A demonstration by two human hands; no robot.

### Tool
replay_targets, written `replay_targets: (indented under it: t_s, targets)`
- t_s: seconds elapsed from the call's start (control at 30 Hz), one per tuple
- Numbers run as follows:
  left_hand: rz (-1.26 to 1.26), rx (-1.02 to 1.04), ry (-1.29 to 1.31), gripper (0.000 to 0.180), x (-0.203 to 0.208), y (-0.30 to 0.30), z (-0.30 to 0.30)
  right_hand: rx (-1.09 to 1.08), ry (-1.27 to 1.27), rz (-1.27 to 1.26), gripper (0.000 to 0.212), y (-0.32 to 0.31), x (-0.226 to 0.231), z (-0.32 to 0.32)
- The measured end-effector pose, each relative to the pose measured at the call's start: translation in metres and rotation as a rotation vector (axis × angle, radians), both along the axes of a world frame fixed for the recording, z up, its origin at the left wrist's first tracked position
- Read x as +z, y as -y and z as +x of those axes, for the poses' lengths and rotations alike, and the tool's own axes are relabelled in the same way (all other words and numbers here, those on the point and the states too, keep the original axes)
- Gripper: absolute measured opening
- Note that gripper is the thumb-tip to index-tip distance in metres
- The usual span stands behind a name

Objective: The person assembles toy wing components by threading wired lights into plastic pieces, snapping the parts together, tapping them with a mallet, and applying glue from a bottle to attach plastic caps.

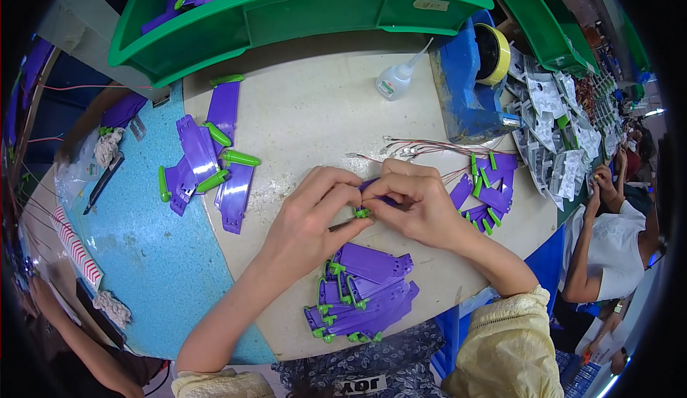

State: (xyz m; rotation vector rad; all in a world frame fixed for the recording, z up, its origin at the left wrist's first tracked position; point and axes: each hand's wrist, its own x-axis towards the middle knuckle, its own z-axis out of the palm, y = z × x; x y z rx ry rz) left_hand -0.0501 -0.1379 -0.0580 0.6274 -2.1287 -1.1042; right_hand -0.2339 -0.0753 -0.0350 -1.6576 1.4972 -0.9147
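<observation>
Over the middle of the table, my left hand (306,210) and my right hand (418,203) meet, fingers pinched round a small purple plastic part with a green end piece (362,213). My fingers hide most of that part. Just below them lies a fanned stack of purple parts (372,294) with green ends. A smaller group of similar parts (494,196) sits right of my right hand, beside a bundle of thin red and white wires (429,148). Several more purple parts (197,144) with green tips are heaped loosely to the left.
A green bin (315,22) of purple parts spans the far side. Near it stand a white dropper bottle (393,83) and a blue tape dispenser (458,76). Grey plastic parts (554,112) pile up at right. A black cutter (104,183) lies left; other people sit on both sides.
</observation>
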Motion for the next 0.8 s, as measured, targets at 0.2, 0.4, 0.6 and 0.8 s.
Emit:
replay_targets:
  t_s: [0.2, 0.4, 0.6, 0.8]
  targets:
    - [-0.189, -0.055, 0.092, 0.025, -0.0019, -0.0039, 0.002, 0.0, 0.024, 0.022, 0.015, -0.0056, 0.0013, 0.0001]
    - [0.112, 0.017, 0.042, 0.027, 0.002, -0.0018, 0.0026, 0.002, 0.028, 0.037, 0.015, -0.0057, -0.0007, -0.0013]
    - [-0.082, -0.029, -0.034, 0.027, -0.0054, 0.0004, 0.0026, -0.089, 0.041, 0.017, 0.016, -0.0088, -0.0029, -0.0025]
    - [-0.065, -0.042, -0.003, 0.026, -0.0008, -0.0009, 0.0013, -0.092, 0.059, 0.002, 0.015, -0.0101, -0.0059, -0.0026]
